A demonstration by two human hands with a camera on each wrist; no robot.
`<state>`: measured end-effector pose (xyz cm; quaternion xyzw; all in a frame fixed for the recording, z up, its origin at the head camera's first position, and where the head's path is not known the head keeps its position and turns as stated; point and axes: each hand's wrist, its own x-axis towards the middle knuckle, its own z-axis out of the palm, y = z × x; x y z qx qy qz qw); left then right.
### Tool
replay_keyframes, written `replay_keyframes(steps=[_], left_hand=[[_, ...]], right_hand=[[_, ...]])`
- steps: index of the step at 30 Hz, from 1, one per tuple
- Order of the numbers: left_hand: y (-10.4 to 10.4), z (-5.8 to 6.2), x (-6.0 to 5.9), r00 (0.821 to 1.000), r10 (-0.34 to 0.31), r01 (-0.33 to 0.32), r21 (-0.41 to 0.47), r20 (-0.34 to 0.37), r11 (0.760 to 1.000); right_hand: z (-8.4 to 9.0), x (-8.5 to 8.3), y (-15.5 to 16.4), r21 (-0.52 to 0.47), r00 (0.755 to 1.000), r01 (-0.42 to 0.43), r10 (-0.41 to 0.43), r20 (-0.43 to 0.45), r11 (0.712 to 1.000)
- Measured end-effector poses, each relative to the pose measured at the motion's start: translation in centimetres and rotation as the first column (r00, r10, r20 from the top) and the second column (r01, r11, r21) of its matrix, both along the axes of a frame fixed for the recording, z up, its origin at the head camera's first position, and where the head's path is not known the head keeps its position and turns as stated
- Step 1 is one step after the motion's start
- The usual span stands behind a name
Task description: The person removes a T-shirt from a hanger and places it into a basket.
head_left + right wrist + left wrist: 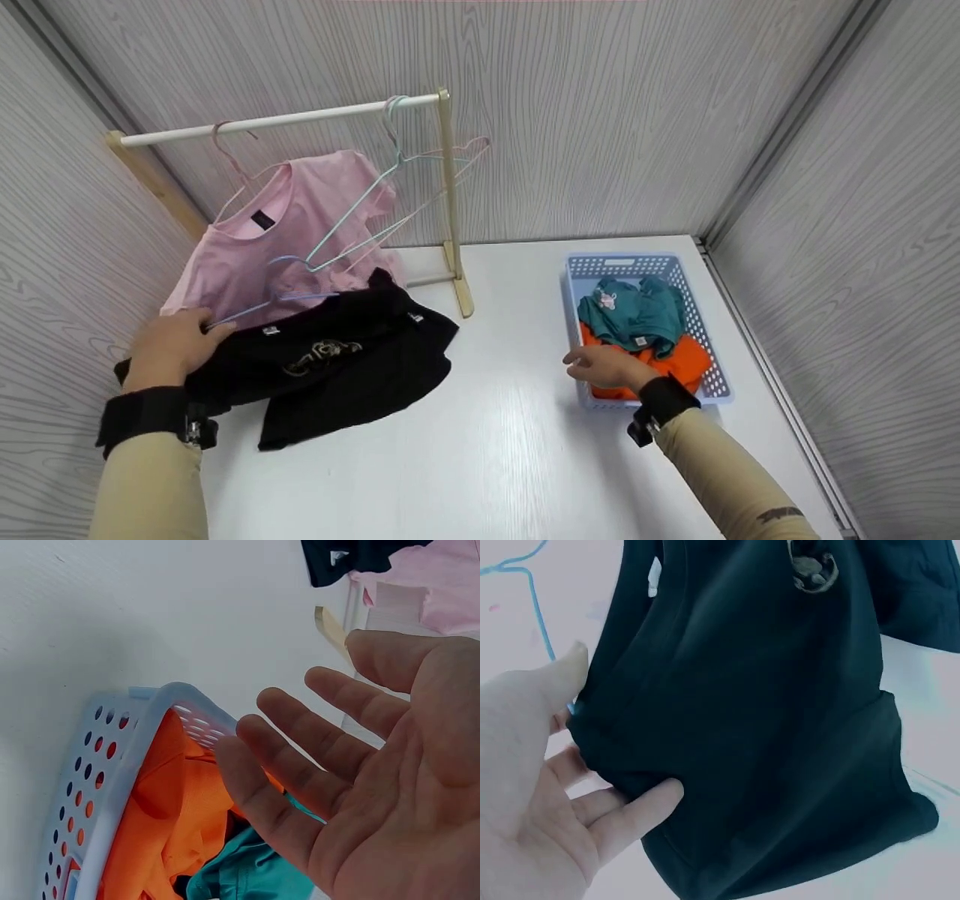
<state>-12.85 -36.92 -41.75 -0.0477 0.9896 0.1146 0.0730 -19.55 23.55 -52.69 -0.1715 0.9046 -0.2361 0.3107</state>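
At the left, my left hand [171, 346] holds a black T-shirt [352, 390] by one shoulder, together with the end of a blue hanger [304, 295]. In the left wrist view, the thumb and fingers are around the dark cloth [765, 712], and the blue hanger's wire [537, 607] runs behind the thumb. The shirt has a light print on its front and hangs low over the table. My right hand [609, 366] is over the near left side of a blue basket [705, 322]; its fingers are spread and hold nothing in the right wrist view.
A pink T-shirt [322, 195] hangs on a rack [300, 118] at the back left. Bare hangers [352, 210] hang beside it near the rack's right post. In the basket lie a teal garment [637, 311] and an orange one [686, 360]. Panelled walls [600, 112] enclose the table.
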Motion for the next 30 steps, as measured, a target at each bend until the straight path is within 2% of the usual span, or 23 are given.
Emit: replay_keyframes(steps=[3,6,8,10,13,17,19,21,23,27,30], left_hand=[[1.5,0.5,-0.9,0.994,-0.046,0.048,0.011,-0.098,0.999],[3.6,1.2,-1.9,0.976,-0.103,0.109,0.018,-0.190,0.994],[5.2,1.6,-2.5,0.966,-0.129,0.137,0.024,-0.222,0.990],[7.0,1.9,-3.2,0.958,-0.149,0.161,0.028,-0.246,0.987],[9.7,2.2,-4.1,0.951,-0.166,0.182,0.038,-0.262,0.983],[13.6,2.5,-5.2,0.947,-0.193,0.216,0.062,-0.255,0.974],[15.6,2.8,-5.8,0.948,-0.205,0.229,0.076,-0.244,0.970],[17.5,3.1,-6.4,0.947,-0.208,0.235,0.086,-0.245,0.968],[19.3,3.8,-6.9,0.945,-0.211,0.242,0.099,-0.249,0.965],[22.4,5.4,-7.8,0.936,-0.206,0.249,0.127,-0.285,0.960],[23.9,6.1,-8.0,0.927,-0.202,0.258,0.144,-0.317,0.955]], right_hand=[[-0.1,0.0,0.1,-0.011,1.000,-0.001,0.001,-0.004,1.000],[0.0,-0.1,0.3,-0.038,1.000,-0.008,0.007,-0.029,0.999],[0.1,-0.2,0.4,-0.077,0.998,-0.018,0.014,-0.062,0.997],[0.5,-0.4,0.5,-0.143,0.995,0.000,-0.015,-0.103,0.990],[1.3,-0.7,0.5,-0.268,0.980,0.037,-0.087,-0.178,0.963],[3.0,-1.1,0.4,-0.407,0.944,0.082,-0.202,-0.262,0.910],[4.2,-1.2,0.3,-0.457,0.925,0.078,-0.235,-0.297,0.886],[5.5,-1.1,0.1,-0.494,0.902,0.057,-0.257,-0.347,0.867],[6.9,-1.0,0.0,-0.525,0.868,0.024,-0.277,-0.411,0.851],[9.6,-1.0,-0.3,-0.550,0.767,-0.023,-0.338,-0.545,0.835],[10.9,-1.3,-0.4,-0.539,0.690,-0.025,-0.375,-0.619,0.842]])
